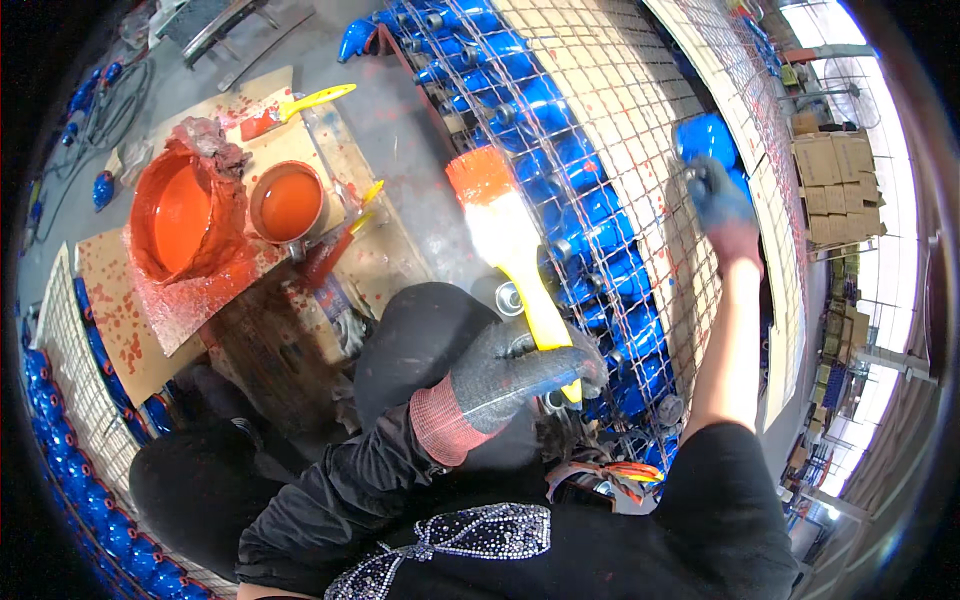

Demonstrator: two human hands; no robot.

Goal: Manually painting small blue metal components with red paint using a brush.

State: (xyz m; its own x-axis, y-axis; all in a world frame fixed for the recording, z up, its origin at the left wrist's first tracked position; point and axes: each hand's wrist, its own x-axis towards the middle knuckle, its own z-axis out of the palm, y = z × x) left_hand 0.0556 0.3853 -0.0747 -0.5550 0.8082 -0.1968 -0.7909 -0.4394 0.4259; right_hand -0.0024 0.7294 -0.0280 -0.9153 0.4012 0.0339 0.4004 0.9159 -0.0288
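My left hand (520, 372), in a dark grey glove with a reddish cuff, is closed around the yellow handle of a paintbrush (530, 290). The brush points up and away, its bristles coated in orange-red paint. Farther off to the right, my gloved right hand (722, 198) has its fingers closed at the near end of a shiny blue rounded part (708, 138), beside the wire mesh. Exactly how the fingers grip it is partly hidden. Rows of similar blue parts (600, 235) lie in the wire mesh rack (660, 230) between my hands.
On paint-spotted cardboard at left stand a bucket (140, 225) of orange-red paint and a smaller paint-filled cup (318, 200). A second yellow-handled brush (315, 98) lies behind them. More blue parts (75, 460) line the lower left. Stacked cardboard boxes (835, 175) stand far right.
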